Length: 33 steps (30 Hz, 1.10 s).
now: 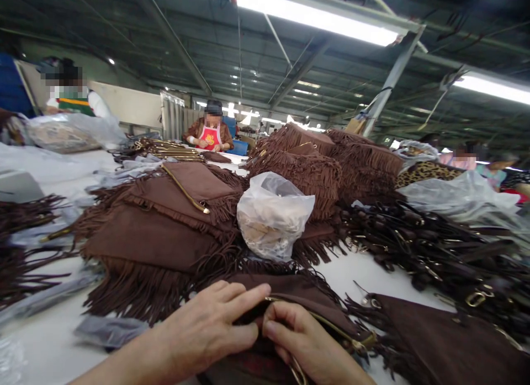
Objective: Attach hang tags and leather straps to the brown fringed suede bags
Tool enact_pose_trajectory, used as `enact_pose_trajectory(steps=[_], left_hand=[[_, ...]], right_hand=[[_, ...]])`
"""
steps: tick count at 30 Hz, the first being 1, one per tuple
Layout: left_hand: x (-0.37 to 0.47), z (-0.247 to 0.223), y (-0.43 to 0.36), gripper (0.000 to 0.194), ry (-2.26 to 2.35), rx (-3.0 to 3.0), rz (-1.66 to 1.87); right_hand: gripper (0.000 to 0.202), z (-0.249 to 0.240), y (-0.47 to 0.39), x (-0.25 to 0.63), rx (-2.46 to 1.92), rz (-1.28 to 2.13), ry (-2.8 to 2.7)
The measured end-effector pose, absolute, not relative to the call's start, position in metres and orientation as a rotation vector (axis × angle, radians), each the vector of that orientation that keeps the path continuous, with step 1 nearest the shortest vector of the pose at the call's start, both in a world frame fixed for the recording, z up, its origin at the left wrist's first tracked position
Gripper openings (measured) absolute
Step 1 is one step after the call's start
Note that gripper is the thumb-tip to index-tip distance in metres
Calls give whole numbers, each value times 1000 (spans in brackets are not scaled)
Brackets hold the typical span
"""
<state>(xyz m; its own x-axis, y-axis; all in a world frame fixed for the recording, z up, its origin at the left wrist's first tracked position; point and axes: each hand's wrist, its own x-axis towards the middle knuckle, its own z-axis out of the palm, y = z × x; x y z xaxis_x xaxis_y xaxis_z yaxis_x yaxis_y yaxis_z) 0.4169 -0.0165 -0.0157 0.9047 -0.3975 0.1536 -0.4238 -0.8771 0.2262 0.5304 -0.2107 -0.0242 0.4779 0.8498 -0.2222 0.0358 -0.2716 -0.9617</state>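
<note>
A dark brown fringed bag [285,284] lies in front of me with its gold zipper [331,324] apart along the mouth. My left hand [202,324] rests over the bag's left side, fingers stretched toward the zipper's end and thumb pointing right. Close beside it, my right hand [304,338] is closed in a pinch at the bag's opening, just below the zipper edge. What sits between its thumb and forefinger is hidden. A thin gold-coloured loop [298,369] shows beneath the right hand.
Beyond the bag stands a clear plastic bag [273,217] of pale pieces. Fringed brown bags [153,236] lie left, with taller stacks [298,170] behind. Dark straps with gold clips [422,252] heap at right, near another brown bag [451,341]. A co-worker [211,131] sits across the table.
</note>
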Motion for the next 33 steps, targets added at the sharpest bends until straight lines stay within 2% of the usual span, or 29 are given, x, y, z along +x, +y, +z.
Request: enact_pose_trajectory(steps=[2, 5, 8, 10, 12, 15, 19, 23, 29, 33], left_hand=[[414, -12, -24, 17, -636, 2880, 83], [414, -5, -37, 11, -223, 2873, -119], [422, -1, -44, 24, 105, 2853, -262], [432, -1, -42, 28, 171, 2857, -243], [440, -1, -34, 23, 150, 2772, -160], [446, 3, -18, 10, 105, 2457, -17], [444, 12, -6, 13, 118, 2200, 51], [445, 2, -3, 15, 101, 2147, 18], [445, -26, -3, 23, 122, 2203, 54], [436, -20, -8, 14, 16, 2274, -12]], right_hand=[[28, -23, -214, 530, -1726, 862, -814], [21, -28, -220, 531, -1849, 730, -863], [15, -38, -224, 531, -1942, 668, -938], [10, -46, -226, 530, -1991, 639, -996], [7, -51, -225, 529, -1988, 604, -1064], [10, -47, -222, 525, -1872, 656, -1070], [17, -33, -211, 520, -1656, 863, -879], [21, -29, -196, 518, -1482, 1032, -717], [26, -52, -183, 518, -1456, 1050, -646], [34, -64, -185, 517, -1478, 1067, -576]])
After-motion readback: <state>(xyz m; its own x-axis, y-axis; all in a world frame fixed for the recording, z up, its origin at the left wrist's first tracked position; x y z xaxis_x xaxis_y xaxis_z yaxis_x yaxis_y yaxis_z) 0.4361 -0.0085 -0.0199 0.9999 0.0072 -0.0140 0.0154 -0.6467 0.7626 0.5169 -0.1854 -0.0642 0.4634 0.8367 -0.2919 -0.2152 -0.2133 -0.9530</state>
